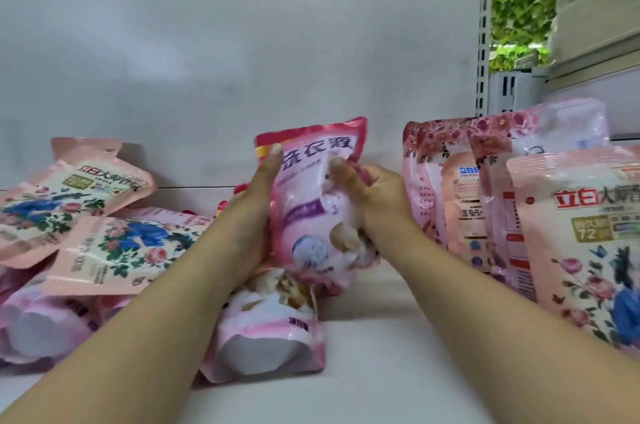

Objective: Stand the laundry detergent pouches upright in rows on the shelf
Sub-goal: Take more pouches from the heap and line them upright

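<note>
Pink pouch [311, 195] held upright between left hand [254, 212] and right hand [372, 196].

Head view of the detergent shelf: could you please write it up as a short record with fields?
held item: pink plastic detergent pouch with purple label, upright
left hand: grips its left edge
right hand: grips its right side
standing row: pale pink floral pouches, upright at right
lying pile: pale pink floral pouches, flat at left
surface: white metal shelf
</note>
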